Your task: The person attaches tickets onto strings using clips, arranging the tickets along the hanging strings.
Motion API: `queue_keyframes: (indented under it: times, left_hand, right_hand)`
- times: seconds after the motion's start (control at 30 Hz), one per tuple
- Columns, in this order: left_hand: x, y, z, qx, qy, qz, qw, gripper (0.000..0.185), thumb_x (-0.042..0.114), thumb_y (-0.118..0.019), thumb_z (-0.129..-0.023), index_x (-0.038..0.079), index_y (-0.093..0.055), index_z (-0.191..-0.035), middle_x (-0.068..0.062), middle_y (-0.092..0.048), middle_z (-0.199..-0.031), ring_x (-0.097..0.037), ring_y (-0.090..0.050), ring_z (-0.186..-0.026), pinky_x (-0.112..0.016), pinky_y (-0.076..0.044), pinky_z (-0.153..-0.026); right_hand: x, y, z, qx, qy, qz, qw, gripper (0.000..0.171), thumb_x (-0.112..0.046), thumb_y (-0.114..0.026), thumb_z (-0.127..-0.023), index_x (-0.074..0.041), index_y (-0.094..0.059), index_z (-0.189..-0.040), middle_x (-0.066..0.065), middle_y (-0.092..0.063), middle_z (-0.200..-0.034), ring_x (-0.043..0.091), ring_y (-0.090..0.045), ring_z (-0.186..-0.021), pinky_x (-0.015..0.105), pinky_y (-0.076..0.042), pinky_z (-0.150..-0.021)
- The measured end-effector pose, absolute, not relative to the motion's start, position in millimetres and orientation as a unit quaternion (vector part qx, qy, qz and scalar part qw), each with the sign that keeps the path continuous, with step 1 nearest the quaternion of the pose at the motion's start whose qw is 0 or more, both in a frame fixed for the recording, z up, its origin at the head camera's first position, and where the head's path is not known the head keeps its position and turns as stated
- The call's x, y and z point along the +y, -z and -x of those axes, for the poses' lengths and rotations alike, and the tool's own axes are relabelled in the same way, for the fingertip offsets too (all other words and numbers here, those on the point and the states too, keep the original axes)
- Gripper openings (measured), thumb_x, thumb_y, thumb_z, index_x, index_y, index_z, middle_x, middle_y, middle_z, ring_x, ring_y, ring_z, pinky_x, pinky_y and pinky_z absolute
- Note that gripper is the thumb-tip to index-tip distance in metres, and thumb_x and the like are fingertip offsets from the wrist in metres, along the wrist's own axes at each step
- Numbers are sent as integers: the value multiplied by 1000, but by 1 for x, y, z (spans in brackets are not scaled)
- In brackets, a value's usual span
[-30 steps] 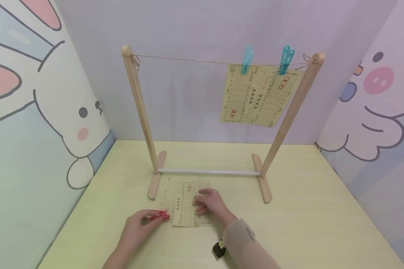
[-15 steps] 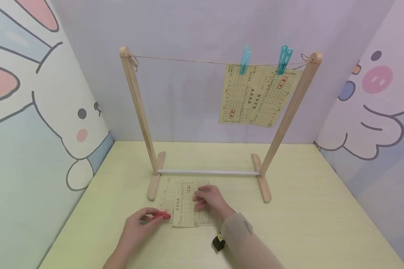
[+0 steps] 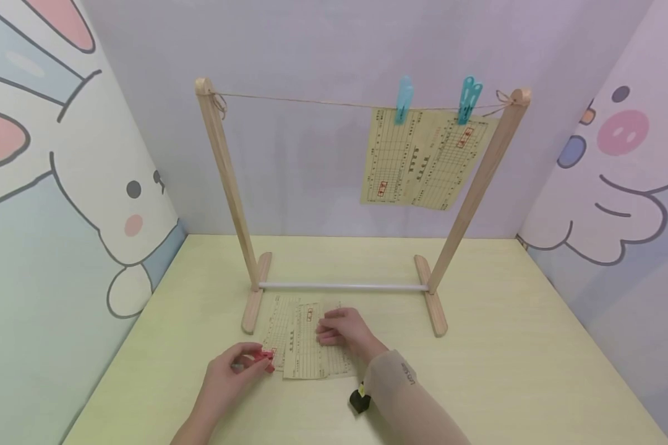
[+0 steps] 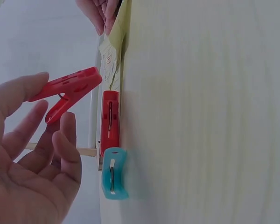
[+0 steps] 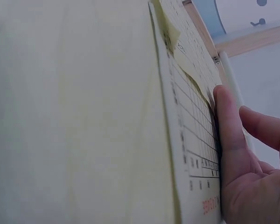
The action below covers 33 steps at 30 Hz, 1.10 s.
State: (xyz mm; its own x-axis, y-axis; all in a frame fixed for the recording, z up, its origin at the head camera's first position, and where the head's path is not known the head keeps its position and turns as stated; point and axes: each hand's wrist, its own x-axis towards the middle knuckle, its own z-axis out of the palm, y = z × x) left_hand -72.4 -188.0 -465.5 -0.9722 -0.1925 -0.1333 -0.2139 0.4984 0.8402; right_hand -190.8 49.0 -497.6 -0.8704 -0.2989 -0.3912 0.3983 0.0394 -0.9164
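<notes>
My left hand [image 3: 228, 374] pinches a red clothespin [image 4: 72, 91] by its handles, just left of the papers. Under it in the left wrist view, another red clothespin [image 4: 110, 121] and a teal clothespin [image 4: 114, 173] lie on the table. Several yellowish printed sheets overlap in front of the rack; the top sheet [image 3: 306, 355] covers parts of those beneath. At its right edge, my right hand [image 3: 351, 330] rests with fingers extended. In the right wrist view a digit touches the printed paper [image 5: 193, 126], while another stands apart from it.
A wooden rack [image 3: 475, 191] carries a string [image 3: 306, 101]. Two teal clothespins [image 3: 404, 102] hold an unfolded printed sheet [image 3: 417, 164] at its right side. A white bar [image 3: 342, 286] joins the rack's feet. A small black object [image 3: 359, 402] lies by the right sleeve.
The red clothespin in my left hand has turned, its tip now lower and further left. My right hand has shifted slightly left over the sheets. The view has drifted a little.
</notes>
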Motion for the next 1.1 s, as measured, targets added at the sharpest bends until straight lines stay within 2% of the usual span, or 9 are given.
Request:
queue_keyframes:
  times: [0.4,0.67,0.93,1.1]
  left_hand:
    - [-187,463,71,862,-497,103,-14,42,26,-80,-84,9,-67,-120,0,-72,-101,-5,-66,-87,-19,-53,-76]
    - [-187,459,72,853,-513,95,-18,57,30,-78,-85,6,-58,-133,-6,-72,-110,-18,-71,-98,-27,-58,-83]
    - [-189,450,73,840,-529,113,-22,51,19,-76,-88,8,-58,-134,-12,-69,-116,-21,-70,-103,-21,-57,-78]
    - [-189,446,76,843,-524,120,-23,48,16,-74,-89,6,-58,-133,-13,-69,-117,-22,-69,-104,-24,-58,-79]
  right_hand:
    - [46,497,189,694,677,-28,243,42,-6,-65,-93,15,-52,-127,18,-72,-94,14,-71,-70,31,-61,-71]
    - [46,499,190,689,682,-28,241,37,-7,-64,-94,13,-54,-123,15,-72,-91,13,-70,-67,30,-61,-68]
    - [46,496,190,693,680,-17,239,31,-9,-65,-94,11,-59,-116,12,-72,-86,12,-69,-63,29,-60,-64]
    - [49,487,187,714,663,-7,227,28,-11,-65,-93,9,-63,-112,11,-73,-85,10,-66,-61,28,-59,-62]
